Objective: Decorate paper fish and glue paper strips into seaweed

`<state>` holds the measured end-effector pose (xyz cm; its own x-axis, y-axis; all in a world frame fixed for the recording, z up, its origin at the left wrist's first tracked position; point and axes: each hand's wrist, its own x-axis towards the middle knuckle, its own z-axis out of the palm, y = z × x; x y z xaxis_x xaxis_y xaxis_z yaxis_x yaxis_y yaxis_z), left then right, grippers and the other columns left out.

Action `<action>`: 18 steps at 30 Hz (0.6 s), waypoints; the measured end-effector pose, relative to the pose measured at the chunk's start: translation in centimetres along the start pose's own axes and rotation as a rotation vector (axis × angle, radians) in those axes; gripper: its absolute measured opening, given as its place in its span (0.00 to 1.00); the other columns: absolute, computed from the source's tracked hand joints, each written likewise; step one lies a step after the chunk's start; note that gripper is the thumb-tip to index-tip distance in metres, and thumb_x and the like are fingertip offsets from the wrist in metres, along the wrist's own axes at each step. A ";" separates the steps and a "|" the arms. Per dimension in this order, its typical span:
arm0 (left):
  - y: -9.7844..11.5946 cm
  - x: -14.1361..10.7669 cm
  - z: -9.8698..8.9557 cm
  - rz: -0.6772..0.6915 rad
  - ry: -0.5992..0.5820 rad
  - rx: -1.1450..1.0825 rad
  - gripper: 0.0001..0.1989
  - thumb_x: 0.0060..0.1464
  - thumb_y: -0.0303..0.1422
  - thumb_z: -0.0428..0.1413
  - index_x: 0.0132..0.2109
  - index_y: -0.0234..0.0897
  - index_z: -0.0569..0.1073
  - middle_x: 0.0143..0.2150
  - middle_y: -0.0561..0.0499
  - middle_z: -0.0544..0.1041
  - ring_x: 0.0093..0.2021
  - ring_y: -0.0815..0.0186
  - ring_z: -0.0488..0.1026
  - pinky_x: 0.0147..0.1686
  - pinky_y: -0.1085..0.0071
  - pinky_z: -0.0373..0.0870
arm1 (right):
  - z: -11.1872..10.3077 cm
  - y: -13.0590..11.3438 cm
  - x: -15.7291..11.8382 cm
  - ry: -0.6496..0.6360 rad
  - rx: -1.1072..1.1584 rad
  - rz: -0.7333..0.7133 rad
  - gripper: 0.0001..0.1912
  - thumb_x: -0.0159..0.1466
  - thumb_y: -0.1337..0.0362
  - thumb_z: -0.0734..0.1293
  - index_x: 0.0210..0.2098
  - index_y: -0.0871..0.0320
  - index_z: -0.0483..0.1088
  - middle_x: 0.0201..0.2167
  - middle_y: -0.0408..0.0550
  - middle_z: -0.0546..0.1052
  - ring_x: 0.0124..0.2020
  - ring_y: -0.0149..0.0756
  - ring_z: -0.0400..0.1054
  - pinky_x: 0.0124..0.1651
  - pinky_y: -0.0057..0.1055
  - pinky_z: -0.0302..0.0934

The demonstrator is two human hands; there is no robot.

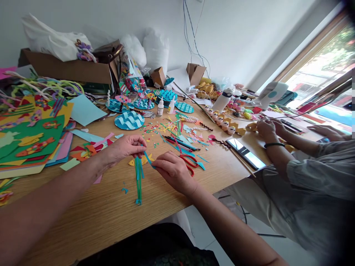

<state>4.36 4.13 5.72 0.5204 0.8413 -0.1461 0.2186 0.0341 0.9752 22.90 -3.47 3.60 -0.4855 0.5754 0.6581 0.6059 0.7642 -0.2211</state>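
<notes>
My left hand pinches the upper end of a blue paper strip, near the middle of the view. The strip's lower right end is between the fingers of my right hand. Below my left hand, several green and blue strips extend toward the table's front edge, ending in a small blue curl. A yellow paper fish lies partly behind the strips. Red-handled scissors rest just beyond my right hand, beside dark pens. Small blue scraps lie left of the strips.
Colored paper sheets cover the table's left side. Two small glue bottles stand behind paper scraps, near a blue wavy disc. A phone lies at right, near another person's hands.
</notes>
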 end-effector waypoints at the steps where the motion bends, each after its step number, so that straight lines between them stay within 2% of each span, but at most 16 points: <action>1: 0.0 0.0 0.0 -0.003 -0.008 0.000 0.10 0.40 0.34 0.58 0.30 0.35 0.68 0.22 0.57 0.70 0.22 0.73 0.67 0.24 0.76 0.63 | 0.0 0.0 0.0 -0.005 -0.008 -0.011 0.09 0.63 0.69 0.58 0.33 0.59 0.70 0.29 0.48 0.73 0.31 0.30 0.64 0.34 0.27 0.60; 6: -0.3 0.2 0.0 -0.011 -0.015 0.000 0.09 0.41 0.35 0.58 0.29 0.35 0.68 0.21 0.56 0.70 0.21 0.73 0.67 0.23 0.77 0.62 | 0.0 0.2 0.2 -0.043 -0.045 -0.065 0.09 0.62 0.70 0.59 0.33 0.59 0.70 0.30 0.47 0.73 0.32 0.30 0.63 0.33 0.26 0.59; 12: -0.7 0.3 -0.3 -0.016 -0.019 0.049 0.09 0.45 0.37 0.55 0.29 0.35 0.69 0.23 0.54 0.72 0.21 0.73 0.67 0.23 0.76 0.63 | 0.4 0.2 0.0 -0.150 -0.100 -0.090 0.10 0.63 0.71 0.57 0.34 0.59 0.69 0.31 0.47 0.72 0.32 0.30 0.62 0.34 0.26 0.57; 18: -0.7 0.4 -0.1 0.027 0.031 0.152 0.09 0.43 0.37 0.55 0.26 0.35 0.70 0.22 0.54 0.71 0.22 0.72 0.65 0.23 0.76 0.62 | 1.0 0.2 -0.3 -0.230 -0.107 -0.084 0.10 0.64 0.70 0.56 0.34 0.59 0.68 0.32 0.47 0.71 0.34 0.31 0.62 0.35 0.26 0.56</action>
<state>4.36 4.50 5.02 0.5024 0.8573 -0.1128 0.3286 -0.0687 0.9420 22.56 -3.21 2.60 -0.6595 0.5720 0.4877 0.6152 0.7836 -0.0871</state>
